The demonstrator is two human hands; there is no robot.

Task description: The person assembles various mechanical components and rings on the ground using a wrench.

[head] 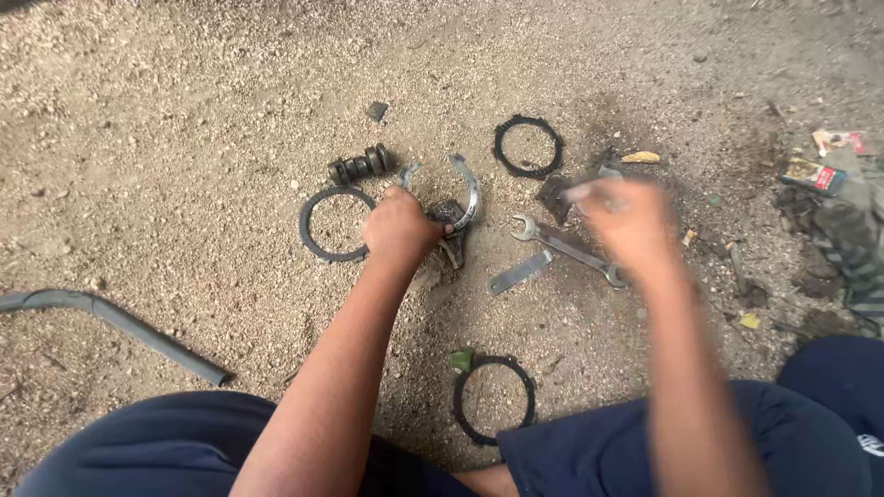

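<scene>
Gripping a curved metal fork part point(460, 198) steady on the sandy ground point(184, 110), left hand point(398, 225) is clenched; blurred right hand point(626, 216), grasp indiscernible, hovers over open-ended spanner point(566, 247), friction rings point(336, 224) spread around within reach.

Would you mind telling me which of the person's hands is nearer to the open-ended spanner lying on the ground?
The right hand: it hovers, blurred, just above the spanner. The left hand is further off to its left, gripping a curved metal fork part.
</scene>
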